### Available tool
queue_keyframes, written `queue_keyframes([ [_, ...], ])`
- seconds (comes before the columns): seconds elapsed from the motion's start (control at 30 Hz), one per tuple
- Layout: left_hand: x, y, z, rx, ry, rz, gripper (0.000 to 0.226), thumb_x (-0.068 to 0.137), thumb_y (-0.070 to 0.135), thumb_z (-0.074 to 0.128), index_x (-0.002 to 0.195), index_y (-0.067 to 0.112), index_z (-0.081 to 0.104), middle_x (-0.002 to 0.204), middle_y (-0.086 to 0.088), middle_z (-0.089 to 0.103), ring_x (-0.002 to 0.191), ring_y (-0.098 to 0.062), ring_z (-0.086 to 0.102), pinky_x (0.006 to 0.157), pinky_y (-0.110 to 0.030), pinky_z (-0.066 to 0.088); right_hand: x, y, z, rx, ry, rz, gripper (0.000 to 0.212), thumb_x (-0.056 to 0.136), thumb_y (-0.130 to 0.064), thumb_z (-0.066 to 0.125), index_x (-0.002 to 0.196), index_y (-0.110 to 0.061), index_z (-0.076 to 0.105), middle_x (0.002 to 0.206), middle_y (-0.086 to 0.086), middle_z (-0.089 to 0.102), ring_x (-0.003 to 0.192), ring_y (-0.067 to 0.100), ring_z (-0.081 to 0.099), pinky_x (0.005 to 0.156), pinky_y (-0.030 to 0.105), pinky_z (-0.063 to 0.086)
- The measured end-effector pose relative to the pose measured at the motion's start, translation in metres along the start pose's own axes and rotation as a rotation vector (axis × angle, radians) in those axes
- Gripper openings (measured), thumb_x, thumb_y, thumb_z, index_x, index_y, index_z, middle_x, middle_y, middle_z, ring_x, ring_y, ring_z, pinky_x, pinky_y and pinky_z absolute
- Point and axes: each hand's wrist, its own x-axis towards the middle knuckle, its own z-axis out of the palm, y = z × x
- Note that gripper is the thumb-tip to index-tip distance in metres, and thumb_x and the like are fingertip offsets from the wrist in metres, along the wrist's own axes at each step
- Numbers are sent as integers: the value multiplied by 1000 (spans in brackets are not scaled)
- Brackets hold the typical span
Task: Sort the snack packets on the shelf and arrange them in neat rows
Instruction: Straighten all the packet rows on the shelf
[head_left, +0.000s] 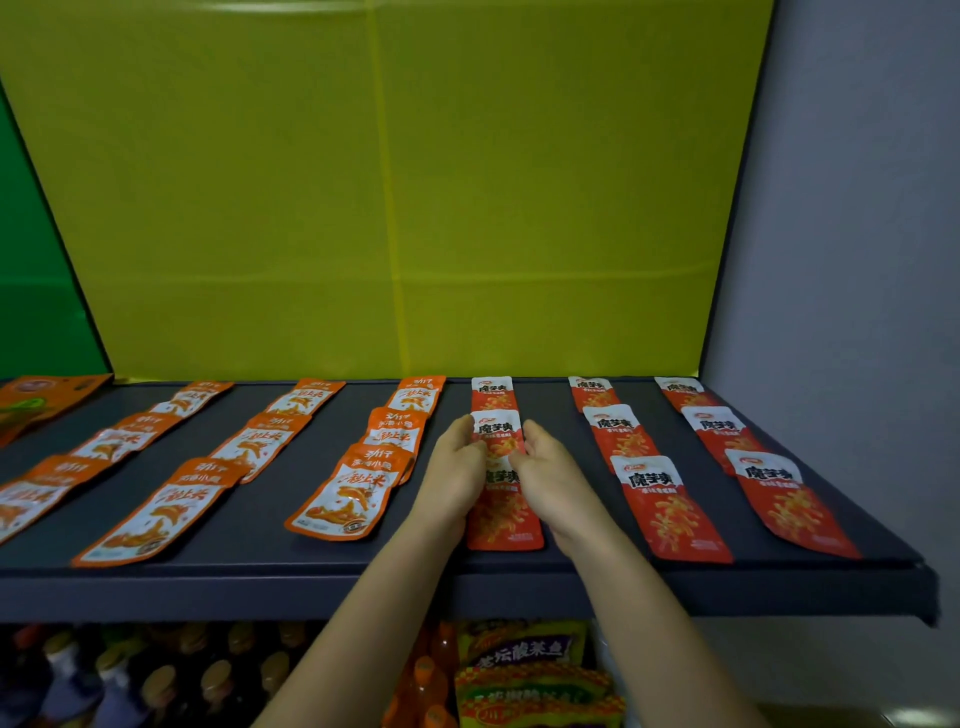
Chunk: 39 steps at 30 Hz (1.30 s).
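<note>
Bottles (156, 680) and noodle packs (524, 670) on the lower shelf sat closest, down at 6 o'clock. Above them both forearms reached over the shelf (208, 592) lip. Left hand (454, 473) and right hand (550, 470) flanked the middle red packet (496, 431), one at its 9 o'clock edge and the other at 3. Their fingers were curled in, pinching its sides as far as I could tell. Neither hand was nearer. Its long axis ran 6 to 12, in line between the front red packet (504, 514) and the back red packet (492, 392). Any nudge would go straight along that line, I reckon. Orange packets (343, 499) lay off at 9 o'clock.
</note>
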Motion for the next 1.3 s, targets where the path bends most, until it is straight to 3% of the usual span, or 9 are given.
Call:
queue_keyframes([
  [0.27,2,0,-4,22,30,-7,43,92,-6,34,134,1,41,91,8,46,55,18,52,44,4,37,2,-3,-3,-17,-17,-10,44,97,-12,37,141,-14,37,139,9,49,125,25,49,105,45,40],
  [0.4,11,11,-34,129,137,92,40,91,-4,37,128,5,49,129,-7,54,109,-9,51,84,-15,37,6,-25,-3,-84,15,-109,48,98,-13,35,145,-15,29,151,4,34,137,20,36,113,33,29],
  [0.53,30,19,-80,166,264,137,39,89,-5,34,121,5,55,123,-10,57,110,-18,52,92,-28,41,19,-56,16,-143,-10,-126,44,97,-12,34,141,-7,34,145,11,40,131,24,41,104,34,33],
  [0.6,42,20,-102,183,260,102,40,88,-7,34,121,3,55,121,-12,57,104,-22,55,86,-27,47,32,-67,38,-164,-45,-107,31,96,-9,35,123,-10,50,119,8,54,109,20,52,87,29,41],
  [0.7,58,12,-124,347,147,-16,27,82,-12,37,76,6,56,81,-14,52,73,-18,47,52,-17,40,51,-73,75,-236,-24,-48,20,93,-4,34,96,-16,50,96,9,46,90,16,44,61,25,33],
  [0.77,69,1,-129,451,89,-74,31,80,-12,38,58,10,40,70,-20,46,76,-23,47,61,-31,35,60,-71,95,-292,22,2,20,91,-3,36,92,-6,56,102,21,52,98,24,52,67,29,39],
  [0.9,78,-12,-131,666,31,-77,22,89,3,39,100,-12,51,117,-33,54,113,-40,51,91,-42,39,68,-59,117,-463,135,72,35,92,-8,43,123,6,48,132,26,51,121,38,49,94,37,41],
  [1.03,83,-21,-130,783,-72,6,34,93,13,37,120,-6,43,130,-27,49,124,-37,43,106,-45,30,75,-47,124,-558,184,84,37,95,-12,40,125,8,42,131,25,50,122,38,46,96,40,39],
  [1.3,86,-25,-136,850,-115,67,39,95,17,34,131,3,39,136,-19,48,127,-35,43,110,-45,27,80,-42,131,-718,236,44,37,96,-20,34,128,-6,48,131,16,54,121,34,48,96,39,39],
])
